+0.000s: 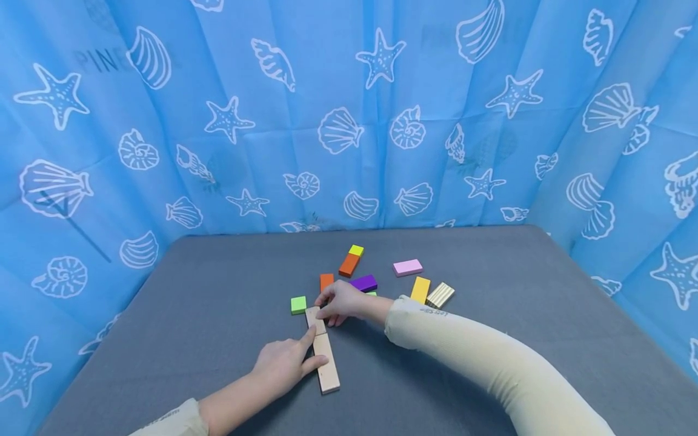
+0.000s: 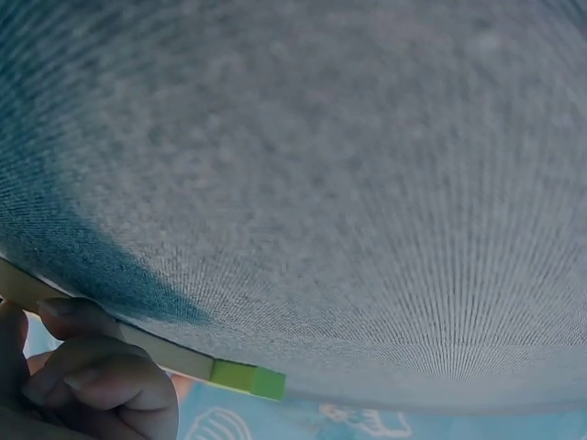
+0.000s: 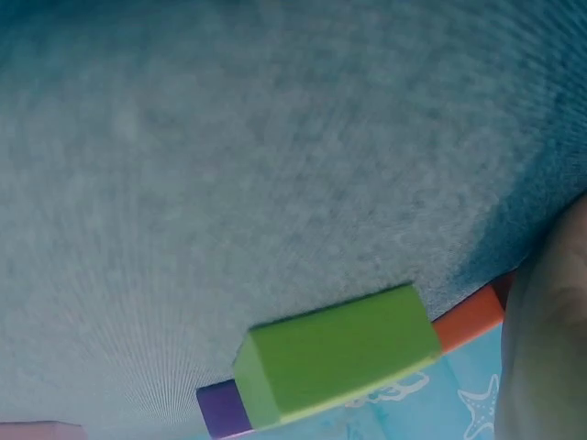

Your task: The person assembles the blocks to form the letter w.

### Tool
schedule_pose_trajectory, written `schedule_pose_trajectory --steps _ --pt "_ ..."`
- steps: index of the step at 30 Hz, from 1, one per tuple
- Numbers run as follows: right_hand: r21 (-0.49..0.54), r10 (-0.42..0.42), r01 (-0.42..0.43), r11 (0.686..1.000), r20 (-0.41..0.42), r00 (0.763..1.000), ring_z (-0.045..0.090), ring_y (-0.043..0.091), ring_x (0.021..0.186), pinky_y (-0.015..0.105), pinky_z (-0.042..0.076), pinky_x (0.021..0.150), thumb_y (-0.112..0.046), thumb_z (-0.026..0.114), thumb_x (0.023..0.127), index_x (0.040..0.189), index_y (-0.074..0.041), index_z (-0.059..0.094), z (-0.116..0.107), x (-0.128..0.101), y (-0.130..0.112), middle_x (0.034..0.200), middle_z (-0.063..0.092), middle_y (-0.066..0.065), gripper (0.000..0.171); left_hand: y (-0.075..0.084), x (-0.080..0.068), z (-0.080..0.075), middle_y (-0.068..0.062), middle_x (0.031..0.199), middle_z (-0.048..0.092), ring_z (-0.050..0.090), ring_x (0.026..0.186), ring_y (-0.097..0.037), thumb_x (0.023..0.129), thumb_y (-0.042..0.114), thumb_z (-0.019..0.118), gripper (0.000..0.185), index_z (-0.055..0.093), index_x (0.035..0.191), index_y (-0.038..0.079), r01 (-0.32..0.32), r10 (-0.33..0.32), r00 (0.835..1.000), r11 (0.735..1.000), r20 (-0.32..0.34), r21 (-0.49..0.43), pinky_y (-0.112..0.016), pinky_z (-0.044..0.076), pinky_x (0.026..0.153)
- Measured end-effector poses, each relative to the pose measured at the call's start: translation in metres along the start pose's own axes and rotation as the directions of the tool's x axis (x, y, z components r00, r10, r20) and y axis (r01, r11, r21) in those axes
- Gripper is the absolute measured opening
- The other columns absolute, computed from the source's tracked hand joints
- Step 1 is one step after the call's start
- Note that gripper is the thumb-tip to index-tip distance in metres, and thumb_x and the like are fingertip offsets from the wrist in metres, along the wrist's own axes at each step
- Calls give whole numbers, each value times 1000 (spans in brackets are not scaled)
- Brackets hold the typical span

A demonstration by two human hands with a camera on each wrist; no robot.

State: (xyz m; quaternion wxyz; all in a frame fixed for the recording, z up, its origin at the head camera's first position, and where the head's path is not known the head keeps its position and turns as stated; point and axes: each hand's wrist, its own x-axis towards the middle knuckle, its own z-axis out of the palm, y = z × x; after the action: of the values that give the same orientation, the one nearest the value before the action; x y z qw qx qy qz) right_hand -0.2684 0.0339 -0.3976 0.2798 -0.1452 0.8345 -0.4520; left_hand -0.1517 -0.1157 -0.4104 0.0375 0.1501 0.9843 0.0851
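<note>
far wood blk [image 1: 320, 324] part-hid, R sleeve [image 1: 485, 351] cropped

In the lower left corner the left hand [image 2: 101, 385] touches a pale wooden strip [image 2: 170, 353] with its fingers, which hide one part of it. At the strip's far end is seen a green block [image 2: 248, 378] (if they touch, I cannot tell). Grey bench cloth [image 2: 321, 183] fills most, above a blue curtain [image 2: 275, 423].

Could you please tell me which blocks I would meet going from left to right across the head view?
Light green block, plain wooden blocks, red-orange block, purple block, pink block, yellow block, gold striped block. I left out those whose place is unclear through overlap.
</note>
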Motion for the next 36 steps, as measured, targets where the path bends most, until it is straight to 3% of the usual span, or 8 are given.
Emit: schedule_pose_trajectory --steps 8,15,18,21,24,27,31,36 --pt "-3 2 -2 1000 -5 1000 59 13 57 30 55 60 -2 72 86 103 -2 70 1 0 -2 76 61 7 17 1 0 -2 1 53 44 47 50 -14 90 54 59 69 53 139 6 39 -39 999 999 28 7 -36 42 48" --pt "-31 -4 4 1000 7 1000 58 13 53 29 54 56 -6 74 86 107 -4 70 -1 3 -4 70 60 6 21 -3 1 0 -2 58 52 58 58 -20 90 53 61 69 54 138 5 32 -32 999 999 16 -30 -39 45 51" --pt "-58 -45 44 997 -21 999 52 13 49 24 48 50 -9 74 87 109 -4 71 -5 6 -7 63 56 5 23 -4 1 1 -5 63 58 62 62 -24 89 53 62 69 55 137 4 12 -12 1000 999 6 -43 -40 45 51" --pt "-122 -130 122 985 -63 990 50 13 60 23 43 54 -12 74 88 109 -5 72 -10 12 -11 73 57 3 22 -4 2 0 -7 65 60 64 64 -24 89 54 62 70 55 137 5 13 -12 1000 999 14 -38 -40 46 52" --pt "-229 -213 191 954 -74 974 55 16 83 25 46 69 -16 74 88 109 -7 74 -12 20 -15 94 63 2 23 -3 3 -2 -5 63 58 64 64 -24 89 55 61 70 54 138 6 25 -24 999 999 39 -24 -40 47 52" --pt "-360 -263 228 905 -51 963 51 19 100 29 45 81 -23 76 87 109 -11 75 -12 27 -16 109 61 4 25 -2 4 -3 -2 58 53 62 61 -21 89 56 60 70 54 138 7 32 -31 997 999 65 -9 -38 45 50" --pt "-506 -279 245 827 10 960 41 19 99 31 39 79 -34 77 85 112 -17 75 -12 37 -17 110 56 3 32 -1 5 -4 0 55 49 59 56 -19 89 58 59 70 54 139 8 41 -41 996 999 84 3 -37 45 49" --pt "-626 -268 251 738 69 961 39 16 94 30 33 77 -42 77 82 112 -23 75 -10 45 -19 107 54 -1 36 0 6 -5 -1 56 49 60 57 -21 89 59 58 70 55 138 9 55 -56 995 998 86 12 -38 46 50"
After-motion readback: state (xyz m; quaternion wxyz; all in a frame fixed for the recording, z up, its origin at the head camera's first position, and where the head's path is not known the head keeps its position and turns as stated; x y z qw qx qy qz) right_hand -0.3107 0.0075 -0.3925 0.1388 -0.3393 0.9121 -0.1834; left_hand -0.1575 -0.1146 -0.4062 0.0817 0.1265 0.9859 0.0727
